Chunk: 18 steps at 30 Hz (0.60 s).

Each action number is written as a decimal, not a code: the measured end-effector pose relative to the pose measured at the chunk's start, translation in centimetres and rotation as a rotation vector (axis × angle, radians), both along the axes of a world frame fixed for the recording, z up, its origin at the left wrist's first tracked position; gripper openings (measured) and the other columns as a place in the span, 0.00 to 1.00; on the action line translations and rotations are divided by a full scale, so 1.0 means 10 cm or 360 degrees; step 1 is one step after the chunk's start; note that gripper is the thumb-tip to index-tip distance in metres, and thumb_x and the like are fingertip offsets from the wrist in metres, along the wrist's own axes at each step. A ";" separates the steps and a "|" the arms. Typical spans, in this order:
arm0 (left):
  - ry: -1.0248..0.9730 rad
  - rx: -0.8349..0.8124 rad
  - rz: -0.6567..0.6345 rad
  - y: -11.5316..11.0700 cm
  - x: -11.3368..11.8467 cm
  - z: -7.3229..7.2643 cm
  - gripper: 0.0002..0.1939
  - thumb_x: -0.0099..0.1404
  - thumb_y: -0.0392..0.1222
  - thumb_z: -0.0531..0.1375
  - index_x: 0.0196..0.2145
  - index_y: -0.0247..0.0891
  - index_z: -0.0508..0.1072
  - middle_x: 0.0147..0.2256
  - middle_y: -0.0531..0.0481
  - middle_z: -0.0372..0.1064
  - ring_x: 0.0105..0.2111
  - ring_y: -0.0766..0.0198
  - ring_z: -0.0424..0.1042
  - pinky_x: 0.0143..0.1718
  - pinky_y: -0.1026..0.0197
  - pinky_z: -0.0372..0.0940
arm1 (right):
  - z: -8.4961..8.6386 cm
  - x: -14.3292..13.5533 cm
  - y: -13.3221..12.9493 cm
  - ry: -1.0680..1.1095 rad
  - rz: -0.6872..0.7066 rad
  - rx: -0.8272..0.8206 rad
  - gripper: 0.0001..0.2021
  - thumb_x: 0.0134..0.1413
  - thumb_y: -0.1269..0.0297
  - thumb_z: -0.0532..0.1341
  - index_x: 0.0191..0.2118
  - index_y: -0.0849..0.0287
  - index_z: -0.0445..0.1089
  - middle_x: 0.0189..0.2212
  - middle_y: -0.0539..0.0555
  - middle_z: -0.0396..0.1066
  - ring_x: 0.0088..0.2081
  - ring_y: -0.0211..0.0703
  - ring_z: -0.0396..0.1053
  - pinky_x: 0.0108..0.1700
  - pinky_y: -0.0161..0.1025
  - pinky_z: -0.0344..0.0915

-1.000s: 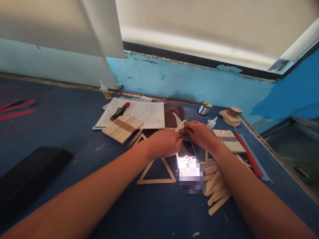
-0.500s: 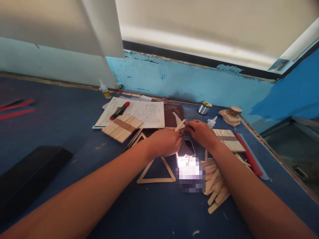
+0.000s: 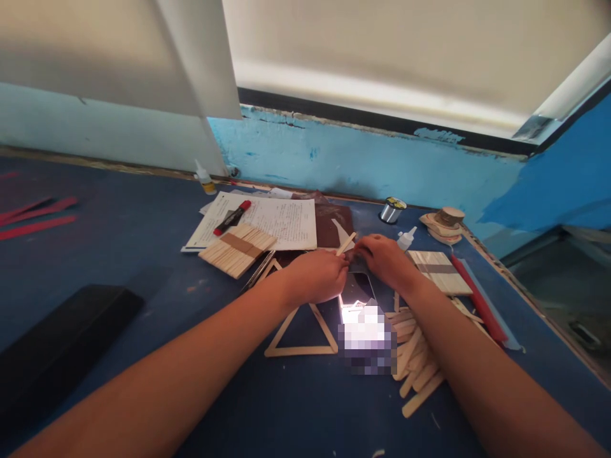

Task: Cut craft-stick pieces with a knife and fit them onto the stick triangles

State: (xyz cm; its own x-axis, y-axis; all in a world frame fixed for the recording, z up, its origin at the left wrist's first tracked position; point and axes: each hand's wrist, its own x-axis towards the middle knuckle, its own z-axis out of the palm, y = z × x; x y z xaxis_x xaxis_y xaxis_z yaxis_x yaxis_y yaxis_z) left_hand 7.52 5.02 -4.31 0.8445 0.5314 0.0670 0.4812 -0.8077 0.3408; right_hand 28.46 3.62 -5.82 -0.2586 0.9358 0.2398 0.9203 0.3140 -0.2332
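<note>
My left hand (image 3: 319, 275) is closed on a wooden stick (image 3: 346, 244), whose tip points up and to the right. Close beside it, my right hand (image 3: 382, 257) has its fingers bent together at the stick's side; what they pinch is too small to make out. Below my left hand lies a triangle of sticks (image 3: 300, 350), its upper part hidden by my forearm. A phone (image 3: 360, 286) with a bright, partly blurred screen is under and between my hands. Loose sticks (image 3: 420, 366) are piled beside my right forearm.
Bundled sticks (image 3: 237, 249) and a marker (image 3: 232, 217) rest on papers (image 3: 286, 222). Behind are a wire spool (image 3: 393, 210), glue bottles (image 3: 205, 178) and wood pieces (image 3: 443, 226). Another bundle (image 3: 440, 272) and a red packet (image 3: 480, 302) are right; a black case (image 3: 71, 343) is left.
The view has shifted slightly, so the things on the table appear a little lower. Both hands stay together at the stick, with almost no other movement.
</note>
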 end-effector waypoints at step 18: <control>-0.0027 0.0038 -0.0012 0.02 0.00 -0.04 0.22 0.75 0.40 0.44 0.51 0.34 0.75 0.48 0.39 0.78 0.50 0.51 0.75 0.54 0.51 0.66 | -0.03 -0.01 0.02 -0.0024 0.0012 0.0017 0.07 0.65 0.74 0.60 0.39 0.61 0.76 0.38 0.56 0.78 0.42 0.45 0.75 0.49 0.43 0.68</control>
